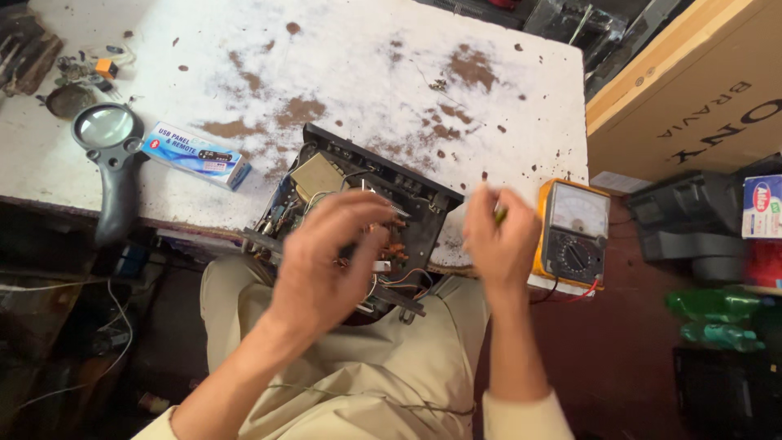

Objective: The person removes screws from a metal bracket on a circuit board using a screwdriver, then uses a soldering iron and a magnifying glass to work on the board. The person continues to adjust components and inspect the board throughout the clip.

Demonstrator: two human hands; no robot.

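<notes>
Both forearms reach up and forward from the bottom edge, sleeves at the elbows. Left hand (pixel 322 261) back-up, fingers (pixel 371 210) spread and curled down, motion-blurred. Right hand (pixel 498 244) raised beside it, well apart, fingers bunched at a pinch; grip unclear from blur.

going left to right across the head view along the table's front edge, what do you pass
magnifying glass → blue and white box → opened electronics chassis → left hand → right hand → yellow multimeter
</notes>
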